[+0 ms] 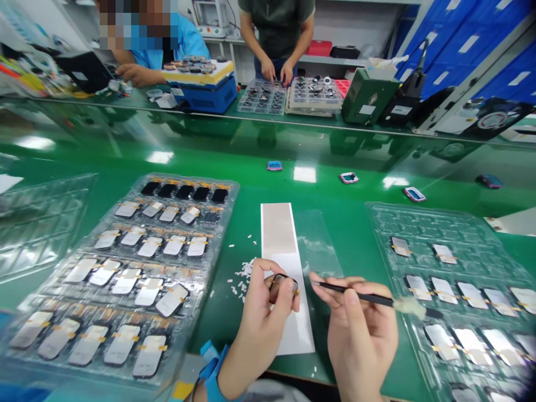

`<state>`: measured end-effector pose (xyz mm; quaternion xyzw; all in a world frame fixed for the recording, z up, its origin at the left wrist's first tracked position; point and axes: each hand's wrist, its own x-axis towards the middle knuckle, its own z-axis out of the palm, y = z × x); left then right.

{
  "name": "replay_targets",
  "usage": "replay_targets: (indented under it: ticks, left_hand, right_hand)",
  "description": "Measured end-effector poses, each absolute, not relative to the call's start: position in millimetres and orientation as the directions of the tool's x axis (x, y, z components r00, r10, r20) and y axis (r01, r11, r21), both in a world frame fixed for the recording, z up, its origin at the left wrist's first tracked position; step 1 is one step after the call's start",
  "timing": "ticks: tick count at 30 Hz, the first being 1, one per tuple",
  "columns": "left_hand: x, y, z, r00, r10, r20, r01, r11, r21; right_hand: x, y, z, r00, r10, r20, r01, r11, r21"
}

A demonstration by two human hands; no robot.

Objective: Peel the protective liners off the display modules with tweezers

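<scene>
My left hand (pixel 262 318) pinches a small dark rounded component (pixel 283 288) between thumb and fingers, above a white and silvery backing strip (pixel 288 301). My right hand (pixel 360 329) grips black tweezers (pixel 355 294), their tip (pixel 315 283) close to the component but apart from it. A fuzzy white wad (pixel 408 306) sits on the tweezers' rear end. Small white paper bits (pixel 245 273) lie scattered beside my left hand. A clear film sheet (pixel 316 251) lies next to the strip.
Clear blister trays of flat modules with yellow tabs lie to the left (pixel 125 279) and right (pixel 452 279) on the green mat (pixel 234 192). Several small coloured parts lie beyond. Across the bench, two co-workers (pixel 276 33) handle trays and equipment.
</scene>
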<state>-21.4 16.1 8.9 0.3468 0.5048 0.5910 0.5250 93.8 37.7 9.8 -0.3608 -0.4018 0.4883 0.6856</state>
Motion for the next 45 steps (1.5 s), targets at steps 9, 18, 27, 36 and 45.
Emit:
replay_targets:
  ticks: [9,18,27,36,45]
  left_hand:
    - [-72.9,-55.4,61.7,-0.162,0.98,0.112,0.306,-0.058,0.95]
    - [-190.0,72.6,65.5,-0.186,0.975,0.121,0.756,0.063,0.652]
    - [-213.0,117.4,28.8,-0.189,0.971,0.148,0.904,0.114,0.412]
    - [-233.6,113.3,58.7,-0.321,0.927,0.191,0.942,0.292,0.167]
    - [-331.2,133.3,44.6,-0.609,0.792,0.048,0.791,0.6,0.123]
  right_hand:
    - [107.7,42.3,23.2,0.262,0.937,0.231,-0.29,0.304,-0.907]
    - [102.9,46.2,14.9,0.315,0.899,0.304,-0.178,0.371,-0.911]
    - [102.4,44.2,14.4,0.323,0.907,0.272,-0.123,0.325,-0.938]
    - [103.3,41.5,12.1,0.335,0.906,0.257,-0.087,0.302,-0.949]
    - [100.6,44.4,5.5,0.35,0.888,0.298,-0.107,0.354,-0.929]
